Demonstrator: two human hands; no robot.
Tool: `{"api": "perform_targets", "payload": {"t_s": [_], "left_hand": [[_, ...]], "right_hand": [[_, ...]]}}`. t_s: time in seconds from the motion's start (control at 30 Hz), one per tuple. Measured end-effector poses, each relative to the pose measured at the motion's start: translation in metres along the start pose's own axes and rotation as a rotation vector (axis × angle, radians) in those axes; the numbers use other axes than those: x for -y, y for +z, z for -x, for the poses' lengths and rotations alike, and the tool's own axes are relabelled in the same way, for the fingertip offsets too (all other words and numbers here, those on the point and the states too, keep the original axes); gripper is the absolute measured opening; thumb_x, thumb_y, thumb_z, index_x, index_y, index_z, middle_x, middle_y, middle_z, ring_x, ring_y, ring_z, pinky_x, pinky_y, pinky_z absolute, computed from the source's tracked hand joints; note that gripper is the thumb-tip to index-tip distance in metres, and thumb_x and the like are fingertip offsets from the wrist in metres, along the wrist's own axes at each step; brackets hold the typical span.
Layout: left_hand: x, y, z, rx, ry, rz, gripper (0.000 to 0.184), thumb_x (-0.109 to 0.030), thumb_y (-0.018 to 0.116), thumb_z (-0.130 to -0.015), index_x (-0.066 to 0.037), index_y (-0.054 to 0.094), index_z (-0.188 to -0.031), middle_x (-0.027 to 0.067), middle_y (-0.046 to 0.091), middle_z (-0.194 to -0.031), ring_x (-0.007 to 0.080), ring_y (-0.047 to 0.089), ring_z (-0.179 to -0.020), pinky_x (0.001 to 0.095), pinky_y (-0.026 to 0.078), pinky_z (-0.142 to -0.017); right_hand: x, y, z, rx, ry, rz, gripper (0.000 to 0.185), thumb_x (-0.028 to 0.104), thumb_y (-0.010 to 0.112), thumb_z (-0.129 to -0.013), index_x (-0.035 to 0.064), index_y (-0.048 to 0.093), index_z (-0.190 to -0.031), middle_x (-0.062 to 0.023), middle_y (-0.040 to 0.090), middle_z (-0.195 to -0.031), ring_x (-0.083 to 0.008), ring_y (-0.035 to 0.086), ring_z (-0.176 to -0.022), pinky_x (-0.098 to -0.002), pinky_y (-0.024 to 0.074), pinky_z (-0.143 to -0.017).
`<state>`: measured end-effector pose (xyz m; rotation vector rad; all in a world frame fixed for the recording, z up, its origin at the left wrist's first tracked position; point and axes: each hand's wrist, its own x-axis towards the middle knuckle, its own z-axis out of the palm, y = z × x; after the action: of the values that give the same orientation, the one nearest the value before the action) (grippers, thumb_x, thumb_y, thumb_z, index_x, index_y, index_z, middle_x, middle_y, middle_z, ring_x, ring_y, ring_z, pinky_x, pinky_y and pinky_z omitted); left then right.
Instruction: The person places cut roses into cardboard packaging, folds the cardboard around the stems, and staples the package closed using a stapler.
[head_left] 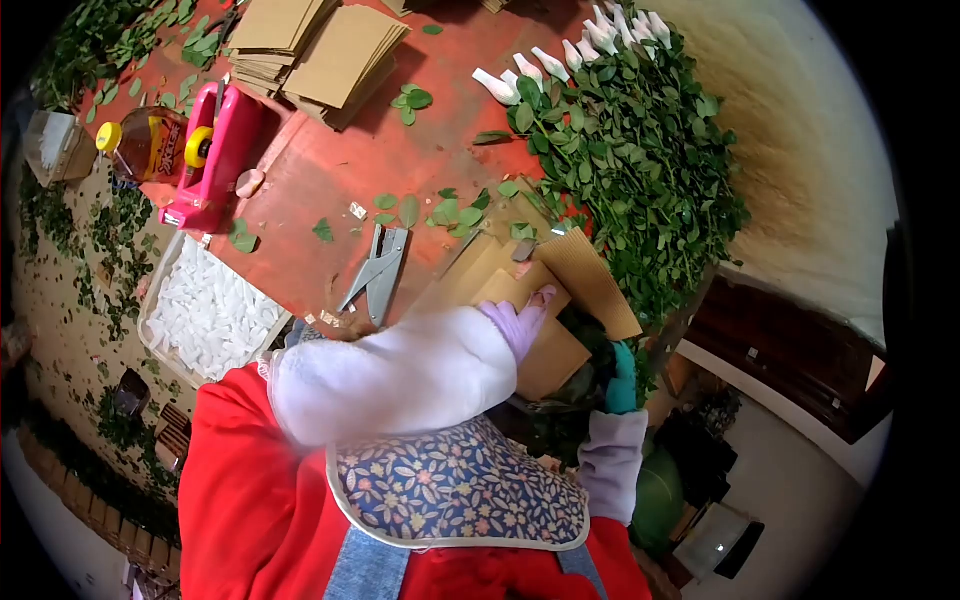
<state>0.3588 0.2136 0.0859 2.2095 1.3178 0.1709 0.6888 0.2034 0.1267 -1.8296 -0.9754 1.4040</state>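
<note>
My left hand [518, 322], in a lilac glove with a bare fingertip showing, reaches across my body and closes on a folded piece of brown cardboard [548, 362]. A ribbed cardboard flap [592, 275] stands up just beyond its fingers. At the right side of this cardboard is my right hand [622, 380] in a teal glove, beside dark green leaves; its fingers are mostly hidden. A grey stapler [377, 275] lies on the red table to the left of my left hand. Past the cardboard lies a large pile of leafy rose stems [640, 160], their heads in white sleeves [600, 40].
Cardboard sheets [345, 60] are stacked at the back of the red table [290, 190]. To the left stand a pink tape dispenser [215, 150], a bottle with a yellow cap [150, 140] and a tray [165, 345] of white sleeves. Loose leaves [455, 212] are scattered about.
</note>
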Motion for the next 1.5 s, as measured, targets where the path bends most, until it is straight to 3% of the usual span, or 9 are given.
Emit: {"api": "perform_targets", "payload": {"t_s": [0.3, 0.4, 0.5, 0.57, 0.6, 0.77, 1.1, 1.27, 1.5], "left_hand": [[0.005, -0.031, -0.008, -0.158, -0.013, 0.029, 0.055, -0.015, 0.049, -0.088, -0.010, 0.041, -0.142, 0.0099, 0.063, -0.111, 0.0299, 0.057, -0.059, 0.0460, 0.046, -0.054], [0.007, -0.043, -0.020, 0.156, -0.116, 0.102, 0.060, -0.024, 0.046, -0.092, -0.013, 0.026, -0.147, 0.0155, 0.066, -0.096, 0.0365, 0.062, -0.069, 0.0490, 0.049, -0.062], [0.008, -0.062, -0.030, 0.351, -0.176, 0.105, 0.065, -0.030, 0.044, -0.094, -0.015, 0.016, -0.151, 0.0192, 0.067, -0.087, 0.0409, 0.065, -0.075, 0.0511, 0.050, -0.067], [0.008, -0.080, -0.032, 0.474, -0.282, 0.232, 0.066, -0.032, 0.043, -0.094, -0.011, 0.016, -0.151, 0.0216, 0.064, -0.113, 0.0384, 0.066, -0.086, 0.0484, 0.051, -0.075], [0.006, -0.084, -0.032, 0.472, -0.265, 0.194, 0.066, -0.032, 0.043, -0.094, -0.011, 0.016, -0.151, 0.0216, 0.064, -0.113, 0.0384, 0.066, -0.086, 0.0484, 0.051, -0.075], [0.000, -0.107, -0.032, 0.626, 0.004, -0.149, 0.095, -0.025, 0.069, -0.081, -0.003, 0.009, -0.151, 0.0143, 0.004, -0.160, 0.0340, 0.059, -0.111, 0.0424, 0.050, -0.092], [0.026, -0.038, -0.051, 0.557, 0.008, -0.252, 0.125, -0.034, 0.086, -0.066, -0.003, 0.000, -0.152, 0.0191, 0.001, -0.159, 0.0337, 0.029, -0.140, 0.0353, 0.035, -0.111], [0.012, -0.049, -0.061, 0.614, -0.047, -0.333, 0.133, -0.041, 0.087, -0.062, -0.002, -0.004, -0.151, 0.0230, 0.001, -0.158, 0.0329, 0.018, -0.145, 0.0335, 0.028, -0.115], [0.005, -0.035, -0.072, 0.679, -0.065, -0.551, 0.136, -0.042, 0.087, -0.061, -0.001, -0.008, -0.150, 0.0225, 0.001, -0.158, 0.0341, 0.017, -0.145, 0.0371, 0.024, -0.117]], "right_hand": [[0.017, 0.011, 0.011, 0.119, -0.506, 0.909, 0.045, -0.010, 0.055, -0.081, 0.0009, 0.056, -0.125, -0.0097, 0.060, -0.119, -0.0212, 0.060, -0.099, -0.0333, 0.0492, -0.088], [0.051, 0.011, 0.020, 0.111, 0.070, 0.282, 0.037, -0.004, 0.054, -0.088, 0.0012, 0.056, -0.124, -0.0081, 0.063, -0.112, -0.0187, 0.060, -0.097, -0.0317, 0.0496, -0.084], [0.093, 0.002, 0.010, 0.143, -0.175, 0.422, 0.034, 0.005, 0.057, -0.093, 0.0058, 0.058, -0.127, -0.0033, 0.063, -0.106, -0.0122, 0.057, -0.086, -0.0261, 0.0480, -0.074], [0.127, 0.018, 0.013, -0.075, -0.345, 0.705, 0.033, -0.002, 0.059, -0.089, 0.0033, 0.060, -0.122, -0.0052, 0.065, -0.103, -0.0148, 0.060, -0.091, -0.0281, 0.0492, -0.078], [0.139, 0.037, 0.019, -0.101, -0.285, 0.326, 0.036, -0.008, 0.061, -0.085, 0.0021, 0.061, -0.120, -0.0064, 0.065, -0.104, -0.0143, 0.060, -0.091, -0.0265, 0.0491, -0.079], [0.179, 0.102, 0.004, -0.004, -0.938, 1.025, 0.044, 0.008, 0.075, -0.077, 0.0004, 0.061, -0.117, -0.0186, 0.064, -0.111, -0.0338, 0.062, -0.100, -0.0384, 0.0501, -0.087], [0.143, 0.127, -0.082, 0.548, -0.379, 1.035, 0.045, 0.038, 0.069, -0.083, 0.0058, 0.064, -0.113, -0.0155, 0.068, -0.102, -0.0333, 0.063, -0.101, -0.0410, 0.0490, -0.088], [0.099, 0.127, -0.111, 0.343, -0.974, 1.007, 0.036, 0.041, 0.064, -0.086, 0.0092, 0.068, -0.103, -0.0134, 0.068, -0.095, -0.0334, 0.063, -0.093, -0.0432, 0.0488, -0.085], [0.103, 0.133, -0.102, 0.330, -1.104, 1.130, 0.028, 0.033, 0.064, -0.085, 0.0062, 0.065, -0.079, -0.0119, 0.064, -0.075, -0.0339, 0.062, -0.073, -0.0462, 0.0481, -0.069]]}}
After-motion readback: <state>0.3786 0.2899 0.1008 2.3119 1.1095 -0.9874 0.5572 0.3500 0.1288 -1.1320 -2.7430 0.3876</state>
